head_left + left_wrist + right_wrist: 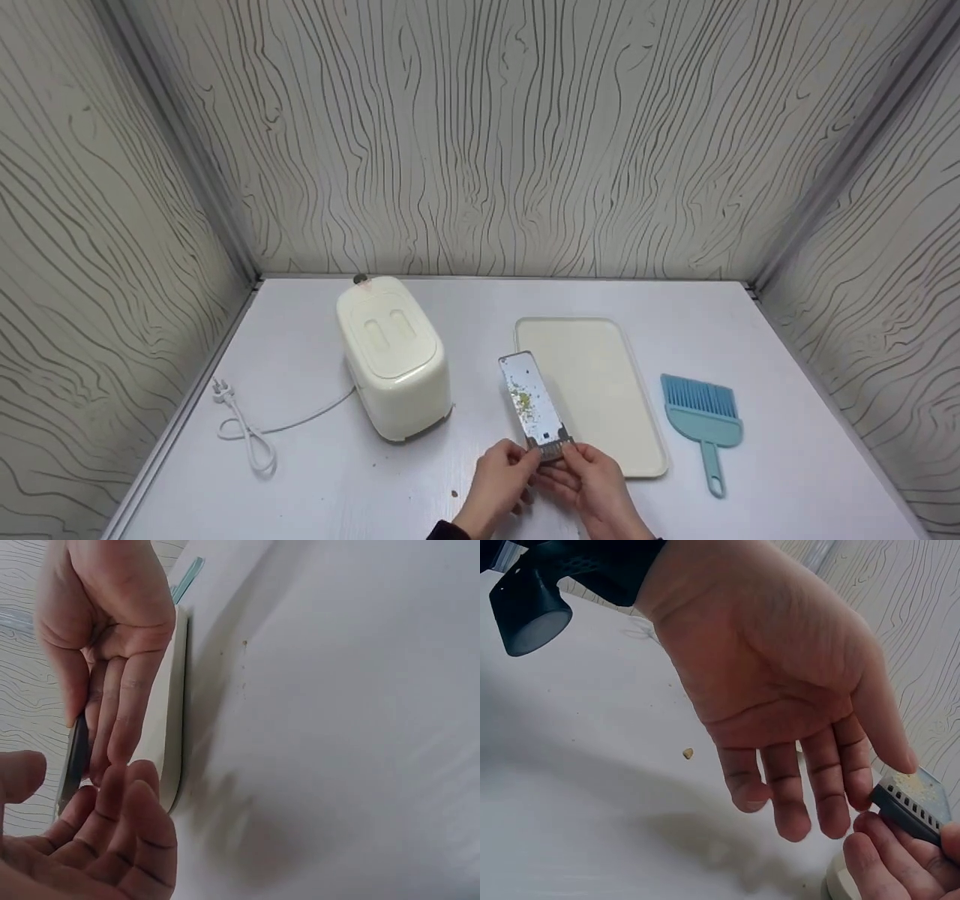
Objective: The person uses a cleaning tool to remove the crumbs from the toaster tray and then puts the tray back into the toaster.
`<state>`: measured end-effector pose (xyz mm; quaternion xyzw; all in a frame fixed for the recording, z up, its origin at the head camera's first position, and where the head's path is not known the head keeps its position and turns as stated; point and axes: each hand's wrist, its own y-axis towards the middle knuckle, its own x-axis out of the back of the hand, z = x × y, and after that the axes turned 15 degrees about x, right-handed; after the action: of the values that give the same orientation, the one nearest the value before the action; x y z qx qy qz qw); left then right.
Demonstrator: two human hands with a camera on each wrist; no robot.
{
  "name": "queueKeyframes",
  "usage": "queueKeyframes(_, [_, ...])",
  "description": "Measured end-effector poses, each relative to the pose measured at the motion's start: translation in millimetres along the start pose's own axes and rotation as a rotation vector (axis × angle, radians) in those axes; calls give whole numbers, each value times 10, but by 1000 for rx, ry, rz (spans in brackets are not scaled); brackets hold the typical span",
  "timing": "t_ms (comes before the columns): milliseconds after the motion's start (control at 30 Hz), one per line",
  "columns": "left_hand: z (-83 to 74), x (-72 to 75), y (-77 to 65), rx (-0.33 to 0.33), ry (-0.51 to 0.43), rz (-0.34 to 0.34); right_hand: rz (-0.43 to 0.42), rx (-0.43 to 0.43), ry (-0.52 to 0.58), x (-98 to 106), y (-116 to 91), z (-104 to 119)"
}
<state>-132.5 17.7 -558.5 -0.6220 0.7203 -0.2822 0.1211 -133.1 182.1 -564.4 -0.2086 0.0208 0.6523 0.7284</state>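
Note:
Both hands hold the near end of a toaster crumb tray [534, 397], a long flat shiny plate with a dark slotted end and yellowish crumbs scattered on it. My left hand [499, 480] pinches the left corner, thumb on top and fingers below. On the right corner, my right hand [592, 484] pinches it between thumb and fingers. In the right wrist view the slotted end [909, 811] shows between the two hands, crumbs behind it. The crumb tray is raised above the table, its far end overlapping the left edge of a cream serving tray [600, 382].
A cream toaster [394, 360] with its lid on stands at left. Its white cord [259, 450] and plug lie beside it. At right lies a blue brush [703, 427]. Several crumbs [454, 493] dot the white table [315, 480]. Patterned walls [480, 135] enclose the back and sides.

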Motion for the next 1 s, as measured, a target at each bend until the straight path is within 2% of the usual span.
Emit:
queueKeyframes(400, [49,-62,80,15,-171,25,-18,22,5,-19,-24,-30])
queueKeyframes(533, [48,-58,90,13,-247,42,-9,26,-25,-14,-27,-11])
queueKeyframes(700, [22,-46,91,57,-345,65,10,2,-52,-12,-32,34])
queueKeyframes(1000, [-13,-16,129,140,-444,91,39,4,-94,-2,-10,41])
